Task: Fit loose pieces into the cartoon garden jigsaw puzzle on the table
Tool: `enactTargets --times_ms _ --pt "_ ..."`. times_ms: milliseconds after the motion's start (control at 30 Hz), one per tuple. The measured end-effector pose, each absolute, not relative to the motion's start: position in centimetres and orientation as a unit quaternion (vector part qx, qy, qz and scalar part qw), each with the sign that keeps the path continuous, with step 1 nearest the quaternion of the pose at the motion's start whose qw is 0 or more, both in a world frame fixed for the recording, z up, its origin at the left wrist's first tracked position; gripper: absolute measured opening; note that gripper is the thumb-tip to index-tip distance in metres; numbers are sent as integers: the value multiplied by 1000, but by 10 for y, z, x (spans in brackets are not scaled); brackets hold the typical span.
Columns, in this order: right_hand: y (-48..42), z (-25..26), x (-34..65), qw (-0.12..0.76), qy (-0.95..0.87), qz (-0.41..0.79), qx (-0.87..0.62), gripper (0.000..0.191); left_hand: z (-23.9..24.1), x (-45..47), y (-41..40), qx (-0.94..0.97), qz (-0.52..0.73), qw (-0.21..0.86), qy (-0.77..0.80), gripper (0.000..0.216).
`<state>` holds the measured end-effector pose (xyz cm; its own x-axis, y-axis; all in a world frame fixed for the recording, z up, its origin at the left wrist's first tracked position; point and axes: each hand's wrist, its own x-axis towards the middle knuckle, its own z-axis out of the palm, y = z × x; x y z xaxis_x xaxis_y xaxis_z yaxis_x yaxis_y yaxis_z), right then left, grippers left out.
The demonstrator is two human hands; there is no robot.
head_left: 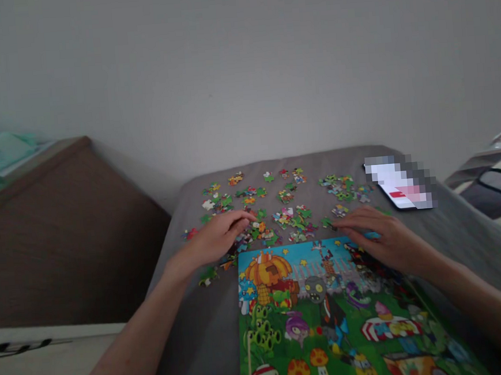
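Note:
Loose jigsaw puzzle pieces (pixel 294 217) lie scattered over a grey cloth-covered surface. My left hand (pixel 215 236) reaches in from the left, with its fingers stretched out and slightly bent over a cluster of pieces; its fingertips seem to touch them. On the other side, my right hand (pixel 378 235) has thumb and fingers closed at the tips, on a small green puzzle piece (pixel 328 223). Below both hands lies a bright cartoon picture board (pixel 299 316) showing a pumpkin house, plants and a grey figure. My right wrist passes over its upper right edge.
A phone (pixel 400 190) with a lit screen, partly blurred out, rests at the back right. A brown wooden cabinet (pixel 64 242) with papers (pixel 2 152) on top stands at the left. The pale wall (pixel 242 78) rises behind the grey surface (pixel 184 331).

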<state>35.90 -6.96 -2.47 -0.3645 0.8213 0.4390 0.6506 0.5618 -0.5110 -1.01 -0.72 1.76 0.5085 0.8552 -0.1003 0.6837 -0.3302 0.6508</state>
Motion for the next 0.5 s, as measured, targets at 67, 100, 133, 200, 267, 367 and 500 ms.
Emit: enactTargets --times_ms 67,100,133,200,267,367,500 --pt "-70 -24 359 333 -819 132 -448 24 22 -17 -4 811 104 307 486 35" --pt "-70 -23 359 327 -821 136 -448 24 24 -20 -3 814 86 303 489 35" --pt "-70 -23 359 320 -823 140 -448 24 25 -23 -1 815 66 300 491 34" --pt "-70 -24 360 306 -828 147 -446 25 26 -27 0 816 32 295 496 32" --pt "-69 -25 361 298 -831 150 -445 26 26 -28 -1 813 9 286 507 30" --pt "-69 -25 362 294 -832 152 -445 26 22 -27 -4 803 -7 262 535 29" --pt "-69 -23 362 289 -838 153 -437 27 18 -26 -5 795 -11 242 556 33"
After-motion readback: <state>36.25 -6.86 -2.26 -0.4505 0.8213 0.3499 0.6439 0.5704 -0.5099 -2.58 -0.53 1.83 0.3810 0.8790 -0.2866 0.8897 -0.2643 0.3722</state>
